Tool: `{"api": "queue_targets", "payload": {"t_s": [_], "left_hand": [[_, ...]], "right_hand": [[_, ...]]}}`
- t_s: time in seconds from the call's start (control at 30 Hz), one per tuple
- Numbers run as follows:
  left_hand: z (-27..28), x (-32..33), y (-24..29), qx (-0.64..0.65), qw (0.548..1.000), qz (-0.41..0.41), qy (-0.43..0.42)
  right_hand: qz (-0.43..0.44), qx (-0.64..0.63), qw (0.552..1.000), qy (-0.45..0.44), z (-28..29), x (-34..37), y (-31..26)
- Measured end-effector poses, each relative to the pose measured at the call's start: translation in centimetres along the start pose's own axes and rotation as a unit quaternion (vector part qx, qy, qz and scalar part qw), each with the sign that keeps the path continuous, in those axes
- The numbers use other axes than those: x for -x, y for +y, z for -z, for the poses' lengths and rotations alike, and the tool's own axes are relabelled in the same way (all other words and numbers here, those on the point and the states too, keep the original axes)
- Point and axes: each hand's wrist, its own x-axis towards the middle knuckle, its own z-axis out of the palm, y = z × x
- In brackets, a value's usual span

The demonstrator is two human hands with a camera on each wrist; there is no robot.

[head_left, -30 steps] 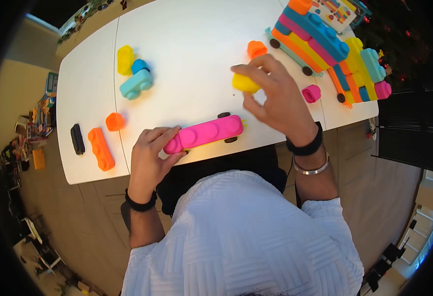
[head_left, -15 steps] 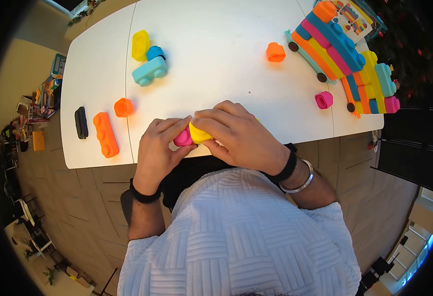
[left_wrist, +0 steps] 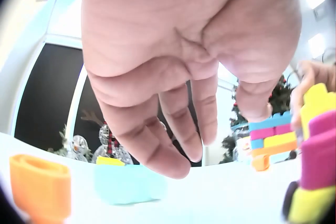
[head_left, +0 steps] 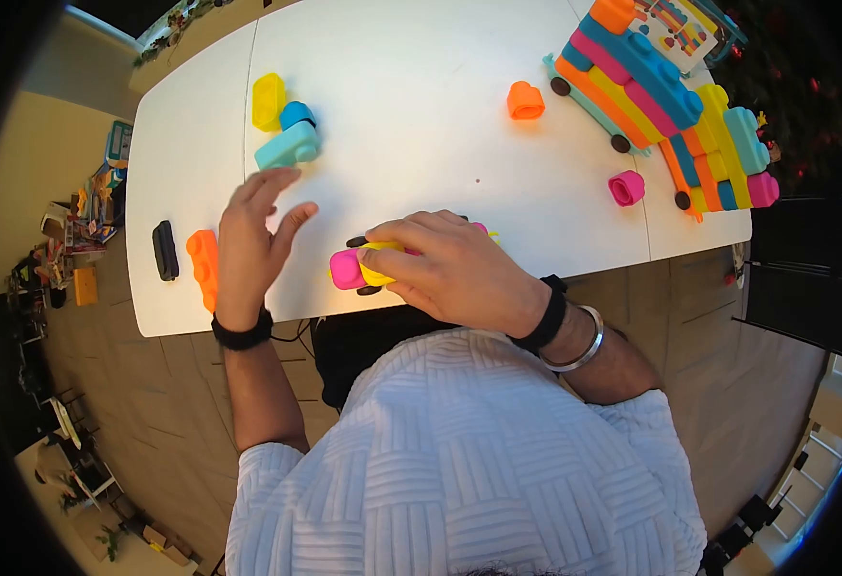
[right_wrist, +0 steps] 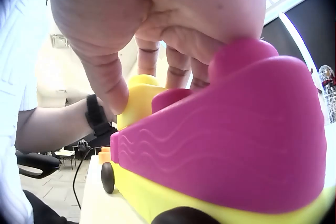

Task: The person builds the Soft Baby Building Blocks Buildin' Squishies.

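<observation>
My right hand pinches a small yellow block between thumb and fingers. The block sits on top of a wheeled car near the table's front edge. That car has a long pink block, a small pink block at its left end, a yellow base and dark wheels. My left hand is off the car, its fingers extended and nothing in it. Beyond its fingertips lies a teal block. An orange long block is partly hidden behind the left hand.
Behind the teal block are a blue block and a yellow block. A black object lies far left. At right stand block-built cars, with an orange block and a pink block nearby.
The right hand has brought the yellow block left and down onto the car. The left hand has let go of the car's pink end and moved left and away from the body.
</observation>
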Motion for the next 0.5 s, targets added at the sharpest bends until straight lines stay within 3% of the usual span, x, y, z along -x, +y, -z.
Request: {"api": "queue_targets", "payload": {"t_s": [0.03,0.1,0.17,0.23,0.33,0.43,0.5], "left_hand": [[-0.5,-0.7,-1.2,-0.099,0.992,-0.033,0.073],[-1.4,-1.5,-2.6,-0.139,0.987,-0.050,0.066],[-2.5,-2.2,-3.2,-0.182,0.982,-0.015,0.051],[-2.5,-2.8,-3.3,-0.176,0.983,-0.034,0.047],[-2.2,-2.7,-2.4,-0.204,0.979,0.005,0.028],[-2.3,-2.7,-2.8,-0.205,0.977,0.014,0.063],[-2.7,-2.6,-3.3,-0.161,0.983,0.063,0.063]], "right_hand": [[0.002,0.003,1.000,0.004,-0.1,0.0,0.0],[0.003,0.019,1.000,0.015,-0.3,0.0,-0.1],[0.009,0.040,0.999,0.013,-0.2,0.1,-0.2],[0.013,0.064,0.998,0.013,0.4,0.0,-0.2],[0.014,0.023,1.000,0.012,2.4,0.0,-0.6],[0.035,-0.005,0.998,0.050,3.8,-0.4,-0.3],[0.042,-0.015,0.996,0.082,4.5,-0.4,-0.1]]}}
